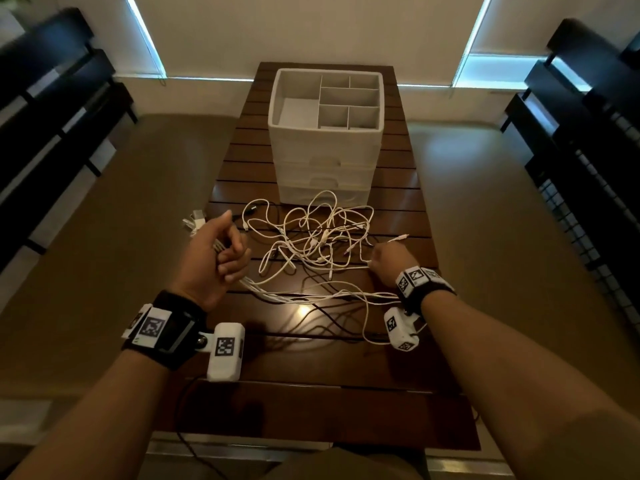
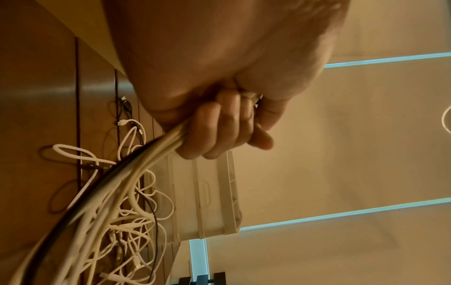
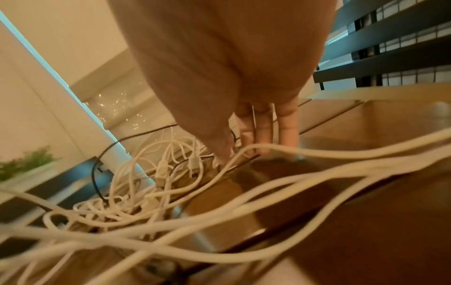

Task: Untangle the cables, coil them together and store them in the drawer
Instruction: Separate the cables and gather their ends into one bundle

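The left hand [image 1: 216,251] is raised a little above the dark wooden worktop [image 1: 398,188], and its fingers [image 2: 219,131] are curled tight around a bundle of cable strands [image 2: 136,164], mostly white with one dark strand. From this fist the strands run across the worktop toward the right wrist. The rest of the cables [image 1: 318,240] lie in a loose tangle on the worktop, just in front of the white drawer unit [image 1: 325,140], whose drawers are all closed and whose top tray is divided into compartments. The right hand [image 1: 389,263] reaches down into the right edge of the tangle. Its fingers [image 3: 263,131] point downward, close side by side; it seems they pinch one white strand against the thumb, but the view is blurred.
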Available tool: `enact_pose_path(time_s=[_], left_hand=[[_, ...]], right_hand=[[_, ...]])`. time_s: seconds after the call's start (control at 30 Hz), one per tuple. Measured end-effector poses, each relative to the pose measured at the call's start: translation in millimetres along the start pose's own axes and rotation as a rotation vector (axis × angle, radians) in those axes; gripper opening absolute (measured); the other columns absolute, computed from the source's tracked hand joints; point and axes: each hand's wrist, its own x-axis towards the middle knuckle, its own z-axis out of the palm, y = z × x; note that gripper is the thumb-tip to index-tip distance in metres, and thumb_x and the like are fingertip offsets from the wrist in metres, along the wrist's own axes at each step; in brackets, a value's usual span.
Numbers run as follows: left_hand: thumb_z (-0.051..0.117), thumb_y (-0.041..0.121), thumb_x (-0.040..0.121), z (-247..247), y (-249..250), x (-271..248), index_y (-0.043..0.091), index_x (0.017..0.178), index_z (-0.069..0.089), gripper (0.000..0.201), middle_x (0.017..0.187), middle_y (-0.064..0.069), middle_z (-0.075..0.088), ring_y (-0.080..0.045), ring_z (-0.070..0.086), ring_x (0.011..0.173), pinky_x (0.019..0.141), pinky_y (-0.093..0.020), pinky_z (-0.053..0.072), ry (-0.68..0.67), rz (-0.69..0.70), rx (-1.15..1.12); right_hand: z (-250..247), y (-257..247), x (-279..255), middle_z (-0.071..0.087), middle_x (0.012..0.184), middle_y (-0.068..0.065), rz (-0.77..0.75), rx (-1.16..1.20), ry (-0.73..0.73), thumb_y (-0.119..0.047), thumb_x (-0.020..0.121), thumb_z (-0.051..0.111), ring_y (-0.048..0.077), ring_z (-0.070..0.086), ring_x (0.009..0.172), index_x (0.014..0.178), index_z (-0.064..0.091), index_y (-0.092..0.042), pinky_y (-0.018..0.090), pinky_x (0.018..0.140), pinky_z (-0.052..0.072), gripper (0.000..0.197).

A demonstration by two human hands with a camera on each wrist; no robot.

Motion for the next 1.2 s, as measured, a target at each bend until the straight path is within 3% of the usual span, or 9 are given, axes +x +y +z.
enact_pose_path(time_s=[0.17,0.33,0.5,0.57,0.67,0.83,0.93,1.0,1.2], left_hand=[[0.044,0.036,0.109,2.3,0.3,-1.1,0.011,0.063,0.044,0.052,0.047,0.005,0.025,-0.007,0.020,0.036,0.038,-0.021,0.010,0.085,-0.012,0.077],[0.047,0.042,0.108,13.4,-8.6,2.2,0.013,0.068,0.062,0.051,0.051,0.004,0.024,-0.010,0.020,0.039,0.037,-0.018,0.017,0.164,-0.029,0.221],[0.051,0.048,0.106,35.2,-10.1,10.7,0.004,0.098,0.078,0.051,0.054,0.004,0.023,-0.010,0.018,0.042,0.040,-0.020,0.015,0.130,-0.056,0.313],[0.053,0.053,0.104,45.4,-12.1,17.9,0.008,0.091,0.076,0.052,0.056,0.004,0.023,-0.010,0.017,0.044,0.041,-0.021,0.015,0.080,-0.113,0.348],[0.057,0.050,0.103,56.0,-14.1,29.1,0.020,0.070,0.057,0.044,0.054,0.004,0.026,-0.008,0.020,0.042,0.040,-0.018,0.018,0.054,-0.137,0.340],[0.053,0.030,0.109,53.4,-12.9,36.3,0.023,0.067,0.054,0.042,0.053,0.005,0.025,-0.008,0.018,0.041,0.038,-0.018,0.017,0.042,-0.103,0.343],[0.052,0.031,0.109,49.7,-11.7,33.1,0.017,0.078,0.060,0.035,0.053,0.007,0.028,-0.007,0.020,0.041,0.038,-0.017,0.021,0.032,-0.090,0.346],[0.053,0.030,0.109,48.9,-10.8,30.1,0.013,0.082,0.061,0.032,0.052,0.009,0.031,-0.006,0.021,0.041,0.039,-0.017,0.021,0.010,-0.100,0.368],[0.059,0.028,0.106,45.4,-18.4,26.3,0.015,0.080,0.068,0.031,0.056,0.005,0.039,-0.007,0.026,0.042,0.040,-0.019,0.019,-0.002,-0.099,0.476]], right_hand=[[-31.9,-24.5,1.2,0.070,0.090,0.004,-0.074,0.336,0.256,-0.024,0.098,0.065,0.027,0.069,0.091,0.087,0.065,-0.015,0.032,0.075,0.049,0.014],[-91.8,-70.1,-26.0,0.073,0.095,0.015,-0.234,1.047,0.273,-0.021,0.098,0.066,0.033,0.075,0.080,0.091,0.062,-0.014,0.052,0.068,0.063,0.011],[-91.0,-102.5,-61.3,0.070,0.091,0.014,-0.435,0.916,0.205,-0.020,0.100,0.066,0.013,0.068,0.064,0.098,0.064,-0.010,0.034,0.056,0.057,0.011],[-86.2,-112.1,-76.1,0.069,0.085,0.018,-0.566,0.886,0.081,-0.016,0.101,0.066,0.016,0.063,0.060,0.100,0.064,-0.006,0.032,0.054,0.054,0.011],[-74.6,-117.4,-89.0,0.068,0.074,0.002,-0.710,0.712,-0.030,-0.016,0.099,0.068,0.006,0.060,0.056,0.096,0.064,-0.010,0.021,0.054,0.049,0.008],[-62.9,-110.2,-74.4,0.065,0.077,0.001,-0.384,0.902,-0.083,-0.063,0.096,0.060,0.014,0.059,0.059,0.096,0.068,-0.013,0.044,0.061,0.055,0.050],[-64.1,-122.1,-62.8,0.069,0.082,0.002,-0.315,0.838,-0.177,-0.083,0.092,0.033,0.013,0.063,0.071,0.096,0.071,-0.019,0.034,0.063,0.054,0.075],[-70.2,-136.3,-56.6,0.069,0.079,0.004,-0.321,0.873,-0.232,-0.080,0.096,0.022,0.014,0.063,0.072,0.086,0.070,-0.018,0.027,0.065,0.051,0.079],[-84.6,-154.9,-25.6,0.064,0.070,0.012,-0.358,1.005,-0.407,-0.033,0.104,0.061,0.022,0.056,0.052,0.097,0.067,0.003,0.032,0.054,0.052,0.037]])
